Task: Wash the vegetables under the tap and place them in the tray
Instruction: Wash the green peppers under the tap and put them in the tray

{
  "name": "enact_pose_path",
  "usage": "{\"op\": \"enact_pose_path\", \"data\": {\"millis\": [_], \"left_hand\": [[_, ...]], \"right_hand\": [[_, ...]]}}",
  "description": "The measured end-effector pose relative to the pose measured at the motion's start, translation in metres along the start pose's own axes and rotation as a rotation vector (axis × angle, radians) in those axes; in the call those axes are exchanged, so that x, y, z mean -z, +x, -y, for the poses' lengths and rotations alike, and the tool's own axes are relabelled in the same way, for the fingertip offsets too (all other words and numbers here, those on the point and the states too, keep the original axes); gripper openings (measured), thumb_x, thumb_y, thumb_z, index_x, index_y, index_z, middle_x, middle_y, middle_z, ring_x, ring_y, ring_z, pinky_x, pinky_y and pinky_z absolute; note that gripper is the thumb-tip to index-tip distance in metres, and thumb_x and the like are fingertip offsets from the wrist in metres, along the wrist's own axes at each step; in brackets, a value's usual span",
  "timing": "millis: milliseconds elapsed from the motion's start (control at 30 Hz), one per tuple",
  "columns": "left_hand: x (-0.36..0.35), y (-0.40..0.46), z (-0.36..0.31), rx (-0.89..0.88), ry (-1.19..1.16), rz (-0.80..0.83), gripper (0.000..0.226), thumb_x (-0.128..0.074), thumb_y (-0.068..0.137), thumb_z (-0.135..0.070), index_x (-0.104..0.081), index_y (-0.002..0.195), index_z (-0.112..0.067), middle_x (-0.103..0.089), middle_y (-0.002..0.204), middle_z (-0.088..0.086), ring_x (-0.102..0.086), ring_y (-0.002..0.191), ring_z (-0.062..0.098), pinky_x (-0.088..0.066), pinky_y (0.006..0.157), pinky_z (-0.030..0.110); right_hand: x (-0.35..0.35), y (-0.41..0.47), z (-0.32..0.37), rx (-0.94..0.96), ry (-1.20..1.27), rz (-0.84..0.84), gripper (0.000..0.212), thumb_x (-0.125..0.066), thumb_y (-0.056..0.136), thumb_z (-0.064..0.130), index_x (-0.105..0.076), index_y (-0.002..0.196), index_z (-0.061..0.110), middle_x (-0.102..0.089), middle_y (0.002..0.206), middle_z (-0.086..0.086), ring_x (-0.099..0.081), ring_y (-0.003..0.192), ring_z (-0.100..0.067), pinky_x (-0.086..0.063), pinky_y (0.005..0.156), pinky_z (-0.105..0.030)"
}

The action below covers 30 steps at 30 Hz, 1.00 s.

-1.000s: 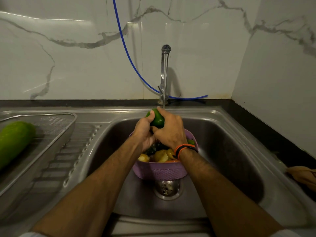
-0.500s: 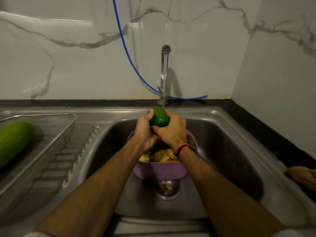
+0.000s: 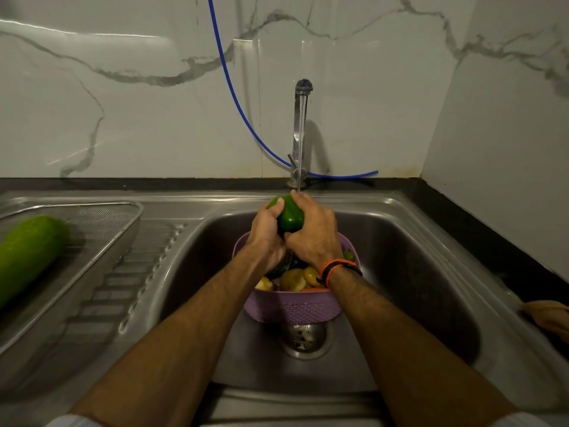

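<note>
Shifted a little since half a second ago: green capsicum (image 3: 289, 214) turned between the palms, more of its top now showing past the left thumb, both hands otherwise in the same spot under the tap (image 3: 300, 131). Left hand (image 3: 267, 232) wrapped round the capsicum's left side, thumb over its upper shoulder; right hand (image 3: 314, 234) curled round its right side, fingers over the top, so both grips closed on the one vegetable. Thin stream of water (image 3: 302, 143) falling from the spout onto the right hand's knuckles and the capsicum's top. Held above the far rim of a purple basket (image 3: 292, 306), itself standing in the sink (image 3: 415, 272) just behind the drain (image 3: 303, 337). In the basket, below the wrists, yellowish vegetables (image 3: 295, 278) and something dark, too shadowed to name. Orange and black band (image 3: 337, 268) on the right wrist. At the left edge of the bench, a mesh metal tray (image 3: 101, 229) on the ribbed drainboard, with a large pale green gourd (image 3: 26, 257) lying in it, well apart from the sink. Blue hose (image 3: 234, 97) hanging down the marble wall (image 3: 123, 103) and running behind the tap's base. At the right edge of the bench, a tan cloth (image 3: 551, 315), partly cut off.
</note>
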<state>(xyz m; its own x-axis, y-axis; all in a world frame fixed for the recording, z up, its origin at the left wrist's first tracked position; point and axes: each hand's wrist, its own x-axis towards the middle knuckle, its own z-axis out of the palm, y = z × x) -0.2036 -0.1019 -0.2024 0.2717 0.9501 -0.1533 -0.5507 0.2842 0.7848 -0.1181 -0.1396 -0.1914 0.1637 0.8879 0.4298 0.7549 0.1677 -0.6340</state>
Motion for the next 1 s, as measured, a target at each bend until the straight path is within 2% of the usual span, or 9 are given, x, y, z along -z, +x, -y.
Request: {"op": "enact_pose_path", "data": {"millis": [167, 233, 333, 433, 500, 600, 667, 833, 1000], "left_hand": [[0.0015, -0.0006, 0.0009, 0.039, 0.048, -0.010, 0.042, -0.048, 0.103, -0.027, -0.048, 0.141, -0.009, -0.060, 0.131, 0.020, -0.062, 0.118, 0.034, -0.054, 0.096, 0.048], [-0.0008, -0.0013, 0.0014, 0.034, 0.036, -0.020, 0.042, -0.048, 0.103, -0.027, -0.046, 0.141, -0.009, -0.059, 0.131, 0.020, -0.062, 0.117, 0.034, -0.056, 0.091, 0.046], [0.0010, 0.0014, -0.0016, 0.038, -0.026, -0.028, 0.044, -0.046, 0.103, -0.031, -0.046, 0.141, -0.009, -0.058, 0.132, 0.022, -0.060, 0.118, 0.036, -0.052, 0.098, 0.052], [0.0042, -0.0005, -0.0048, 0.065, -0.003, 0.001, 0.044, -0.045, 0.103, -0.033, -0.047, 0.141, -0.010, -0.058, 0.133, 0.022, -0.060, 0.119, 0.036, -0.051, 0.100, 0.052], [0.0021, -0.0021, -0.0038, 0.045, 0.003, 0.000, 0.043, -0.045, 0.104, -0.030, -0.048, 0.141, -0.008, -0.059, 0.132, 0.021, -0.061, 0.119, 0.035, -0.054, 0.095, 0.049], [-0.0011, -0.0006, -0.0021, 0.025, -0.052, -0.028, 0.043, -0.046, 0.103, -0.029, -0.046, 0.141, -0.007, -0.059, 0.131, 0.022, -0.061, 0.118, 0.035, -0.054, 0.095, 0.049], [0.0013, 0.0017, -0.0036, 0.031, -0.069, -0.024, 0.045, -0.047, 0.103, -0.030, -0.044, 0.142, -0.009, -0.057, 0.133, 0.022, -0.060, 0.118, 0.036, -0.053, 0.094, 0.050], [0.0043, 0.0001, -0.0032, 0.057, -0.019, 0.019, 0.042, -0.046, 0.103, -0.029, -0.047, 0.138, -0.006, -0.059, 0.130, 0.023, -0.061, 0.118, 0.037, -0.052, 0.098, 0.051], [0.0043, 0.0064, -0.0016, 0.058, -0.105, -0.051, 0.049, -0.051, 0.099, -0.032, -0.045, 0.142, -0.009, -0.057, 0.134, 0.023, -0.061, 0.118, 0.039, -0.051, 0.098, 0.056]], "right_hand": [[-0.0016, 0.0028, -0.0014, -0.055, -0.016, 0.154, 0.097, -0.075, 0.070, 0.001, -0.026, 0.153, 0.011, -0.030, 0.157, -0.010, -0.025, 0.146, -0.025, -0.024, 0.117, -0.033], [-0.0005, 0.0024, -0.0045, -0.035, -0.005, 0.098, 0.090, -0.077, 0.070, 0.002, -0.035, 0.149, 0.012, -0.041, 0.151, -0.010, -0.036, 0.139, -0.024, -0.030, 0.113, -0.030], [0.0013, -0.0014, -0.0010, 0.010, -0.003, -0.038, 0.072, -0.079, 0.072, 0.004, -0.052, 0.138, 0.016, -0.060, 0.131, -0.005, -0.054, 0.122, -0.021, -0.038, 0.101, -0.024], [-0.0010, 0.0006, 0.0021, -0.011, 0.005, 0.046, 0.083, -0.077, 0.073, 0.003, -0.041, 0.146, 0.015, -0.045, 0.147, -0.009, -0.041, 0.136, -0.024, -0.033, 0.112, -0.033], [-0.0005, 0.0014, 0.0026, -0.013, 0.000, 0.092, 0.090, -0.076, 0.072, 0.002, -0.034, 0.150, 0.013, -0.038, 0.153, -0.010, -0.034, 0.141, -0.025, -0.028, 0.114, -0.032], [0.0013, -0.0022, 0.0010, 0.009, -0.002, -0.018, 0.074, -0.078, 0.073, 0.005, -0.049, 0.140, 0.015, -0.057, 0.135, -0.007, -0.052, 0.125, -0.021, -0.041, 0.108, -0.034], [0.0022, -0.0041, 0.0026, 0.019, -0.001, -0.075, 0.067, -0.079, 0.073, 0.006, -0.055, 0.135, 0.018, -0.063, 0.126, -0.004, -0.056, 0.118, -0.019, -0.044, 0.105, -0.032], [0.0015, 0.0003, 0.0023, -0.027, 0.018, 0.063, 0.087, -0.078, 0.072, 0.003, -0.037, 0.148, 0.011, -0.045, 0.147, -0.009, -0.041, 0.136, -0.024, -0.032, 0.110, -0.029], [0.0020, -0.0024, 0.0037, -0.008, 0.010, -0.054, 0.067, -0.080, 0.074, 0.008, -0.055, 0.135, 0.018, -0.063, 0.125, -0.005, -0.057, 0.116, -0.019, -0.045, 0.100, -0.031]]}}
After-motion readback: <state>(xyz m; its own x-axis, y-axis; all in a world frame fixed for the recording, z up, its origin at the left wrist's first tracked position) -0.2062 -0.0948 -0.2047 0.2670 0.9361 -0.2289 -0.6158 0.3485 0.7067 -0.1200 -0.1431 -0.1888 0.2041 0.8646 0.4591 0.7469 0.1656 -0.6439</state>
